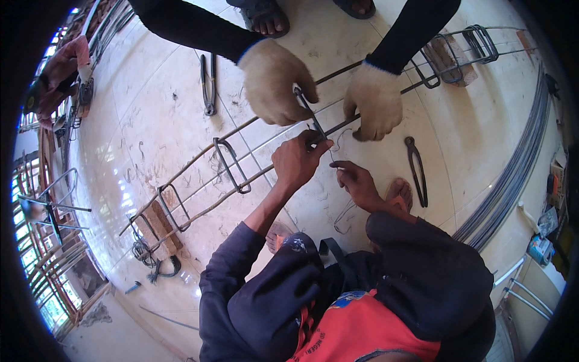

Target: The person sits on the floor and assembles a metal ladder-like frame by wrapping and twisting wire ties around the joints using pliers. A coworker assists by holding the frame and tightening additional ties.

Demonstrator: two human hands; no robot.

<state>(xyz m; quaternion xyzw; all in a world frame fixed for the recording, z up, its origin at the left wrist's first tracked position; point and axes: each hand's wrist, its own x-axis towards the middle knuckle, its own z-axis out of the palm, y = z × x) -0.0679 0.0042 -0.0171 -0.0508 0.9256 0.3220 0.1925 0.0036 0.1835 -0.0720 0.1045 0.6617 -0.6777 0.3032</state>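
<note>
A long cage of thin steel rods [263,173] with rectangular stirrups [227,164] lies slantwise across the floor in front of me. My left hand [295,161] is closed round the near rod where a stirrup [312,116] crosses it. Just right of that joint, my right hand [359,186] pinches a thin tie wire [331,154] that runs down from it. Opposite me, a co-worker's gloved hand [272,81] grips the upper end of the same stirrup. The co-worker's other glove [379,101] rests at the near rod, farther right.
Bricks prop both cage ends, one brick [161,223] at left, another [461,66] at far right. Pincers [208,87] lie beyond the cage, other pincers [416,172] near my foot. Rods [512,172] lie bundled at right. Wire scraps litter the tiles. Another person [60,78] is far left.
</note>
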